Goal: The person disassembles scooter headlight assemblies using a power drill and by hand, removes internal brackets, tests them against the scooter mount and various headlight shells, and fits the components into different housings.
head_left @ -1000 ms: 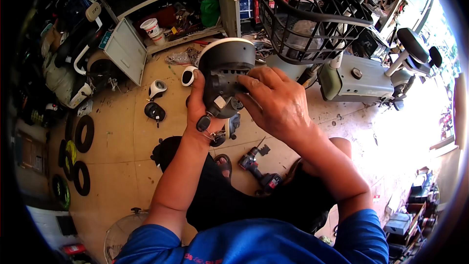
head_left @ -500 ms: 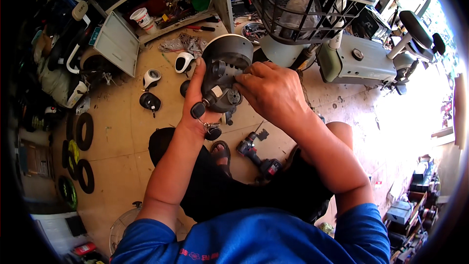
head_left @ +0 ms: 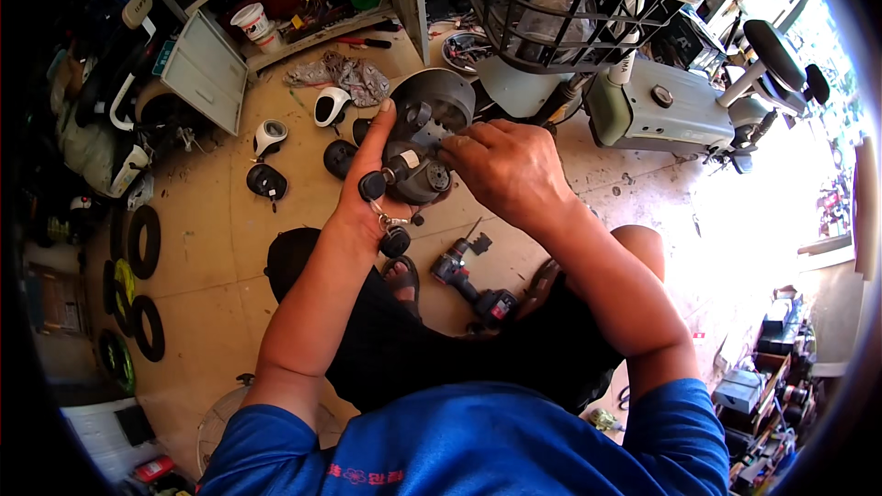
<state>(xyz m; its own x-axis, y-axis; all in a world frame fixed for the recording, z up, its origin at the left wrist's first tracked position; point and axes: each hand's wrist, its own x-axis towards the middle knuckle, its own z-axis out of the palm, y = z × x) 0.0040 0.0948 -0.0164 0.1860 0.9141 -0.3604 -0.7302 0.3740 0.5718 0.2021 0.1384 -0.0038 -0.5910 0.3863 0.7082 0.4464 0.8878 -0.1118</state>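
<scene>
My left hand (head_left: pixel 361 207) is closed round a dark plastic housing (head_left: pixel 430 99) with round sections and an attached key cylinder, its thumb along the left side. A black-headed key (head_left: pixel 372 186) sits in the cylinder, with a ring and black fob (head_left: pixel 394 241) dangling over my wrist. My right hand (head_left: pixel 514 179) has curled fingers pinched against the housing's right side; what the fingertips hold is hidden. Beyond my left hand, white-and-black parts (head_left: pixel 330 105) and black parts (head_left: pixel 266 181) lie on the tiled floor. Below, a cordless drill (head_left: pixel 469 280) lies between my feet.
An open metal cabinet (head_left: pixel 209 73) with clutter and a plastic bag (head_left: pixel 352 81) in front stand ahead. A black wire basket (head_left: pixel 570 18) and grey scooter body (head_left: pixel 666 106) occupy the right. Tyres (head_left: pixel 145 243) lie left; boxes and tools (head_left: pixel 744 390) crowd the lower right.
The housing has tilted slightly in my hands, showing more of the key cylinder. My right fingers stay at its right side. The surroundings have shifted slightly up and left in the picture.
</scene>
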